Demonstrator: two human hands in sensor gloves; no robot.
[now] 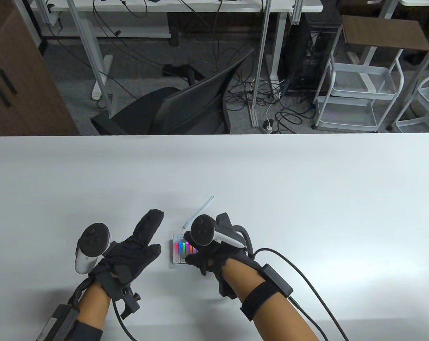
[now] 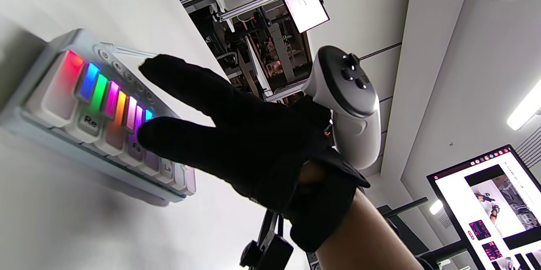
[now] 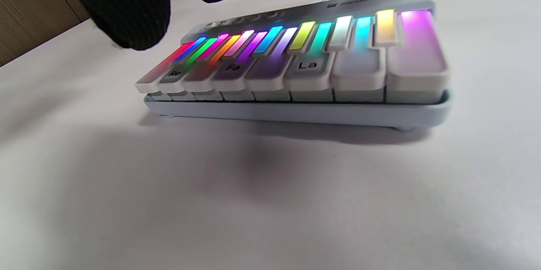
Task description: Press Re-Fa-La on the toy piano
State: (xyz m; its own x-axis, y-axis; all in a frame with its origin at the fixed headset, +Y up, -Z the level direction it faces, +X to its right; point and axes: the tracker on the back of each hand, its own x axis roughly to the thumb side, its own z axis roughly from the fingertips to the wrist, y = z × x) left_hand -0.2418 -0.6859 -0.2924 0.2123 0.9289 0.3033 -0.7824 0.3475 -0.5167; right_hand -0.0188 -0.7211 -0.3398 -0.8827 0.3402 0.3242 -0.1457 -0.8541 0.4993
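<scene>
Floor: grey carpet [image 1: 147, 67], loose cables [image 1: 267, 96] strewn near desk legs.
Seating: black office chair [image 1: 179, 106] behind white table [image 1: 214, 170].
Storage: brown cabinet [image 1: 19, 78] left; white trolley [image 1: 359, 92] right.
Lighting: ceiling strip light [image 2: 524, 109] on.
Display: monitor [image 2: 490, 202] lit.

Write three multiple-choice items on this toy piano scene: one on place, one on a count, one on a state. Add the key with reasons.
1. Where does the toy piano lie on the table?
A. at the far edge
B. between the two hands, near the front edge
C. at the right end

2. How many white keys carry a printed label?
A. one
B. three
C. eight

3. How are the right hand's fingers placed?
A. above the keys, clear of them
B. curled under the piano
C. flat on the table, far off

Key: B, the table view shows it between the left hand and the right hand. B, the right wrist view shows only Re, Fa and La. A, a gap shows beneath the fingertips.
</scene>
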